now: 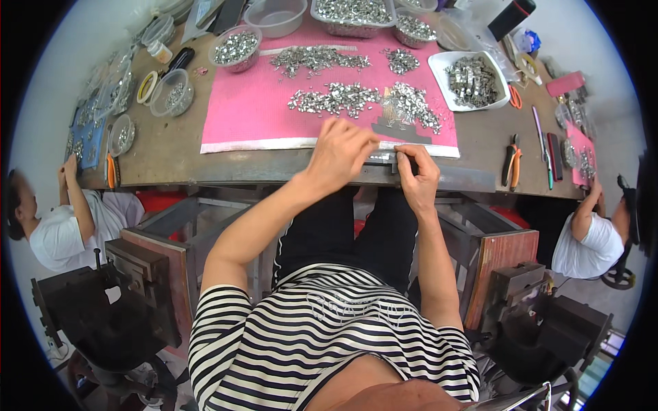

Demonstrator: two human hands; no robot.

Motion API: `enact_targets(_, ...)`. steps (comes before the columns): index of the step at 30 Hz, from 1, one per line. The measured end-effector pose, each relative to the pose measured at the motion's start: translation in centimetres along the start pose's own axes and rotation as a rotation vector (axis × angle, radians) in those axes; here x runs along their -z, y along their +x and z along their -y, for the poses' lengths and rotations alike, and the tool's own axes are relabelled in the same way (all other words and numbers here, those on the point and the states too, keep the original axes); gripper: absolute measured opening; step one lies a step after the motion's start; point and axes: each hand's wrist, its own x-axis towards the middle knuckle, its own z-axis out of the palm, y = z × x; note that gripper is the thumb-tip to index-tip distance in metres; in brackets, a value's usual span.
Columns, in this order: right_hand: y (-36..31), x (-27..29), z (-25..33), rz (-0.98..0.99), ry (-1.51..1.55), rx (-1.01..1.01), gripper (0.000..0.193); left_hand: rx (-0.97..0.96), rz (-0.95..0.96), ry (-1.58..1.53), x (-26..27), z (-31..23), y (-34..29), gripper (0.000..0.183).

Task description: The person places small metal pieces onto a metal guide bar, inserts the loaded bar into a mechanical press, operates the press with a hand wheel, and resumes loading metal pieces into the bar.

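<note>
1. Brown workbench, curving across the view, carries everything here; its far side runs out past the upper rim.
2. Pink mat lies in the middle, white along its near edge, which the left hand partly covers.
3. Two co-workers in white tops sit at the far sides, one on the left, one on the right; what their hands hold is too small to tell.
4. White tray of metal bits sits on the mat's right corner, and a clear rectangular tub stands at the back, cut off above.
5. Left hand hovers over the near edge, fingers curled narrowly together; I cannot tell whether they hold anything.
6. Right hand is at the bench edge, thumb and forefinger close together; whatever may be between them is hard to make out.
7. Small metal pieces lie heaped on the mat beyond the hands; a flat grey plate lies between the heaps and the hands.
8. Orange-handled pliers rest well to the right.
</note>
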Motion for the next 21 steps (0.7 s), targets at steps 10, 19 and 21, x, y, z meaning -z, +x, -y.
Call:
enact_targets(10,0.1,-0.2,0.4,-0.008,0.018,0.027,0.012,-0.048,0.336,0.212,-3.3,3.7,6.4,0.008)
enact_targets(19,0.1,0.0,0.1,0.004,0.018,0.002,0.012,0.085,0.418,0.001,-1.4,3.9,7.0,0.005)
enact_targets(21,0.0,0.0,0.1,0.006,0.019,-0.012,0.012,0.038,0.438,0.041,-1.7,3.9,6.8,0.005)
